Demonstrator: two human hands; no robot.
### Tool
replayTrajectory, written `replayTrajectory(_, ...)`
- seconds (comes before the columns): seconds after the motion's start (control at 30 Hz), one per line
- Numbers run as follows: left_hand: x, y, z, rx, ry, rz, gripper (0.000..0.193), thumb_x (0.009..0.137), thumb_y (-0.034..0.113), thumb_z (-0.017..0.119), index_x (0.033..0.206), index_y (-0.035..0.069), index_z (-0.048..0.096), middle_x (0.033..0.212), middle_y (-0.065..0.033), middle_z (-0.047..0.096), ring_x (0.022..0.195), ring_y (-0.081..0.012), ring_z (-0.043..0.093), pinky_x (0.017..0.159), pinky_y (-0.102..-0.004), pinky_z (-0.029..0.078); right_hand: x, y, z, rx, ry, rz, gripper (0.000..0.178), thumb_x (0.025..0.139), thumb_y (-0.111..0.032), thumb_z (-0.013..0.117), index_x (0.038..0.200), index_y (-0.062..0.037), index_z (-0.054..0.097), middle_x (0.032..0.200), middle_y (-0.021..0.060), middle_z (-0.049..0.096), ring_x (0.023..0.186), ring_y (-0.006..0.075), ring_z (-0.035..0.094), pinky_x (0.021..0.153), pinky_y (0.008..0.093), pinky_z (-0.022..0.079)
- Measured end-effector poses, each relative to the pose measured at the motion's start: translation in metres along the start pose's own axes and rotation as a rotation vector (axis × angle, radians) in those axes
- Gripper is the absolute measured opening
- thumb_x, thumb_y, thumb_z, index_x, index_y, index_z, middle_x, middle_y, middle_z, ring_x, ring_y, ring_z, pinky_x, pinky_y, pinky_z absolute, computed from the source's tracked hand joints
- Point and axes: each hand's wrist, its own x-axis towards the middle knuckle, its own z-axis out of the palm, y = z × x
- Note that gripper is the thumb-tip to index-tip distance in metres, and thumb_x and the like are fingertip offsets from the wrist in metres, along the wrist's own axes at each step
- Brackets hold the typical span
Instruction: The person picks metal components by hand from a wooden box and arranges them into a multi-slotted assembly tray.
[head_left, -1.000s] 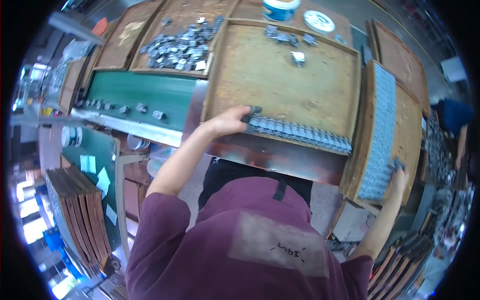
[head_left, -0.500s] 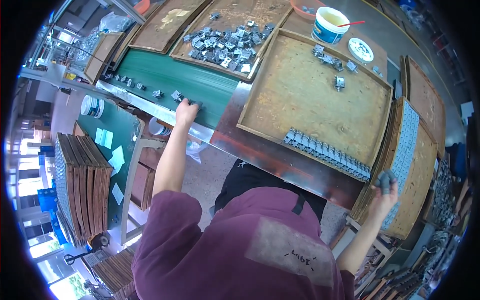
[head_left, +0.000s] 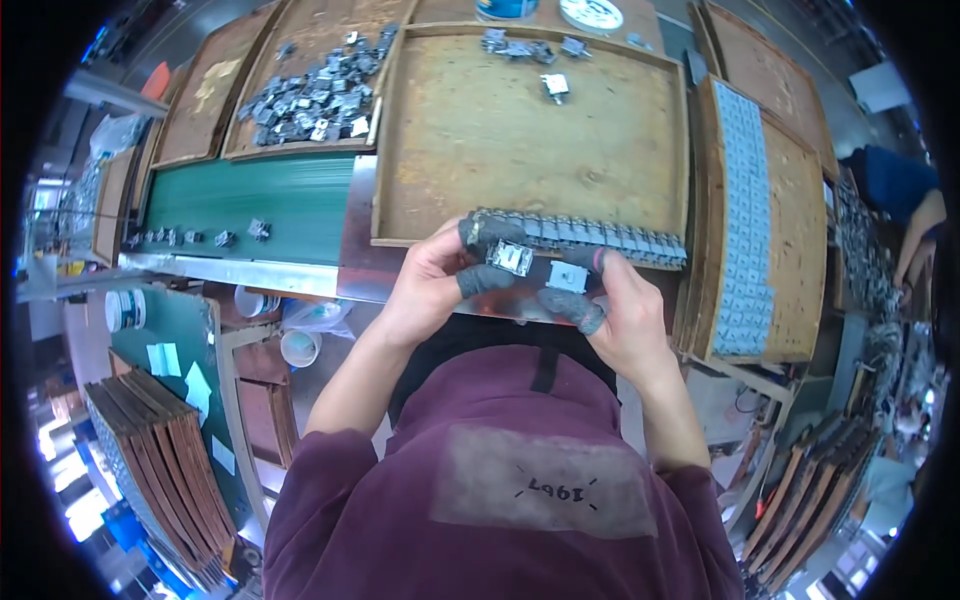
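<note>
Just above the near edge of the wooden tray (head_left: pixel 470 140), both hands are raised close together, dark grey finger covers on their fingertips. Between thumb and fingers, my left hand (head_left: pixel 430 290) pinches a small boxy metal part (head_left: pixel 512 260) with a pale, open-looking face. My right hand (head_left: pixel 632 315) grips a flat grey rectangular plate (head_left: pixel 568 277) by its edges. A narrow gap separates plate and part. Behind the hands, a row of similar metal parts (head_left: pixel 620 238) lines the tray's near side; the left fingers hide its left end.
Loose metal parts (head_left: pixel 555 88) lie at the tray's far side. A green conveyor belt (head_left: pixel 310 195) carries several spaced parts at left, below a heaped pile (head_left: pixel 315 100). On the right, a wooden box holds columns of grey plates (head_left: pixel 740 220). Another person's arm (head_left: pixel 920 235) shows at far right.
My left hand has come from the belt to the front of the tray, holding a metal part. The right hand has moved in from the plate box with a grey plate. The view has shifted right.
</note>
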Motion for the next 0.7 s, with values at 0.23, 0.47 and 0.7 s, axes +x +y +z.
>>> replayTrajectory(0.23, 0.002, -0.012, 0.040, 0.087, -0.168, 0.075, 0.038, 0.087, -0.010, 0.062, 0.124, 0.001, 0.063, 0.127, -0.0059, 0.050, 0.103, -0.0144, 0.062, 0.083, -0.0267, 0.056, -0.009, 0.007, -0.012, -0.177, 0.046, -0.114, 0.034, 0.068, -0.009, 0.081, 0.095, 0.0010, 0.063, 0.083, 0.0130, 0.058, 0.074, 0.0333, 0.064, 0.061, 0.0411, 0.053)
replayTrajectory(0.47, 0.012, -0.033, 0.047, -0.118, -0.085, -0.198, 0.040, 0.090, -0.008, 0.060, 0.129, 0.001, 0.058, 0.124, -0.0049, 0.051, 0.106, -0.0188, 0.063, 0.078, -0.0326, 0.061, -0.011, 0.024, -0.024, -0.080, -0.039, -0.032, 0.031, 0.068, -0.005, 0.078, 0.094, 0.0026, 0.064, 0.080, 0.0122, 0.058, 0.068, 0.0317, 0.062, 0.059, 0.0397, 0.050)
replayTrajectory(0.7, 0.011, -0.039, 0.063, 0.315, -0.101, 0.034, 0.050, 0.082, -0.007, 0.062, 0.131, 0.002, 0.057, 0.125, -0.0135, 0.052, 0.116, -0.0276, 0.056, 0.093, -0.0347, 0.049, -0.013, 0.034, -0.003, -0.345, 0.031, -0.122, 0.030, 0.071, -0.003, 0.075, 0.098, 0.0035, 0.064, 0.084, 0.0141, 0.059, 0.073, 0.0326, 0.063, 0.060, 0.0405, 0.052)
